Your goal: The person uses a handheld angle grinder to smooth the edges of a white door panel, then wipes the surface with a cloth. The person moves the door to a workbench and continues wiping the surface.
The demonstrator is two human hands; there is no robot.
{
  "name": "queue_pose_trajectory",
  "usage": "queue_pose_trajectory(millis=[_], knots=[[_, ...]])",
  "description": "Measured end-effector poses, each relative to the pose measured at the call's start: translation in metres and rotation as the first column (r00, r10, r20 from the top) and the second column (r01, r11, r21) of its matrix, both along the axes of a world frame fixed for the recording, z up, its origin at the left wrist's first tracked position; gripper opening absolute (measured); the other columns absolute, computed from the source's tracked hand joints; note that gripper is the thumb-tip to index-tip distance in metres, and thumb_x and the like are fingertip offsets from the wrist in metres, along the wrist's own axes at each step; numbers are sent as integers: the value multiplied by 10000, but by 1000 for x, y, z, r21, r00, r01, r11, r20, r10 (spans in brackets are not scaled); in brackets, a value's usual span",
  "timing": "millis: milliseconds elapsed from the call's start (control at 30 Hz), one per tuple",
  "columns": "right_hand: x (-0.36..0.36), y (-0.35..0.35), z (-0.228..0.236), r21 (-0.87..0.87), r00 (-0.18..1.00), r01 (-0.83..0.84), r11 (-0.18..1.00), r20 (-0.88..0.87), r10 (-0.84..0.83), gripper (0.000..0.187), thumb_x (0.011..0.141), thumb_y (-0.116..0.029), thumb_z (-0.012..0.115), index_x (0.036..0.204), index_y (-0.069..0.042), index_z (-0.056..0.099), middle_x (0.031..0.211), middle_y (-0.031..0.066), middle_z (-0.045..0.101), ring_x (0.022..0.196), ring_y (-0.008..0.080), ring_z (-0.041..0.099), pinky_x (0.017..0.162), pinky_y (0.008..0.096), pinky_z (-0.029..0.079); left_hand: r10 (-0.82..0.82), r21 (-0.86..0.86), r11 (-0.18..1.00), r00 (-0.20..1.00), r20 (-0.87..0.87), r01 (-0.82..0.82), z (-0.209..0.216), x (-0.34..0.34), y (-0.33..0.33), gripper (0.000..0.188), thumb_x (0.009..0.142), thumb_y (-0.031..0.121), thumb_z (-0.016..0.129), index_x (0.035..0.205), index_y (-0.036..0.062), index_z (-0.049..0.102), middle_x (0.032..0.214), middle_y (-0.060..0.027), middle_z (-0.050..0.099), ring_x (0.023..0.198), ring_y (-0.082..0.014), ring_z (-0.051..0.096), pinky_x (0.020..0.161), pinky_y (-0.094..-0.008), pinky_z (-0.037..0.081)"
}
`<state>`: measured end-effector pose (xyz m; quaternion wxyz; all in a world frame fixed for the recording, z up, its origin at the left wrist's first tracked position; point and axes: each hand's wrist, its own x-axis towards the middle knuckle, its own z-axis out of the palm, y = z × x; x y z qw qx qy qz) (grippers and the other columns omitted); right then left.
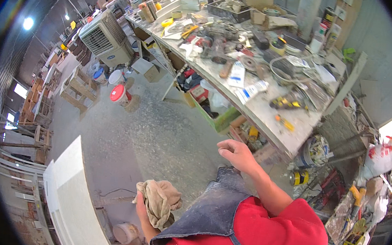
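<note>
A crumpled beige cloth (160, 201) is bunched up in my left hand (140, 205), low in the view and left of my dark apron. Most of the fingers on that hand are hidden behind the cloth. My right hand (234, 154) is in the air in front of the apron, near the long edge of the cluttered workbench (263, 121). Its fingers are loosely bent and partly apart, and I see nothing in them. A pale panel (74, 191) stands to the left of the cloth, apart from it.
Tools, tubes and a grinding disc (248, 62) crowd the bench top. Under it sits a green crate (219, 120). Farther off are a red-lidded bucket (120, 96), an air cooler (106, 37) and a wooden trestle (78, 88). Cluttered supplies and a bucket (314, 152) lie at right.
</note>
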<state>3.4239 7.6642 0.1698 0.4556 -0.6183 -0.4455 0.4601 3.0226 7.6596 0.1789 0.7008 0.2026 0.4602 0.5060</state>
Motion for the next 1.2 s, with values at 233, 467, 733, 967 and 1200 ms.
queue_pose_trajectory(millis=[233,467,733,967,1200], knots=[[19,156,34,19,994,-102,995,51,101,363,966,-200,673,1281,-21,687,1148,131,763,1066,233,722,960,360,550,-75,-87,993,993,90,83,14,25,143,656,1046,561,475,1415,27,571,1351,-206,656,1167,-385,682,980,-524,589],[29,294,50,48,983,-4,999,184,-5,373,939,-206,671,1265,-26,687,1071,147,771,1012,280,737,932,385,560,-169,-186,971,982,-85,151,-47,25,322,514,1087,408,516,1372,-9,614,1256,-188,713,1071,-331,731,897,-468,617],[48,548,51,228,551,387,893,720,-423,345,903,-223,649,1184,-28,685,1007,223,757,990,401,728,872,516,566,-333,-98,943,916,-225,319,-37,0,533,452,1070,353,572,1315,-18,653,1207,-155,726,1035,-281,734,884,-424,614],[59,643,43,27,310,682,730,894,-323,322,915,-272,659,1108,-15,641,1109,256,709,1036,428,717,864,526,584,-263,31,957,910,-320,287,-42,-126,686,458,1088,357,539,1332,-15,644,1231,-152,712,1069,-282,721,920,-426,603],[118,726,54,179,19,820,544,941,-339,587,923,-515,661,1225,-13,699,1175,260,712,1105,429,690,968,526,543,-261,-106,963,953,-153,247,-9,-189,780,588,1075,435,525,1396,-55,578,1314,-212,674,1148,-346,703,947,-476,604]])
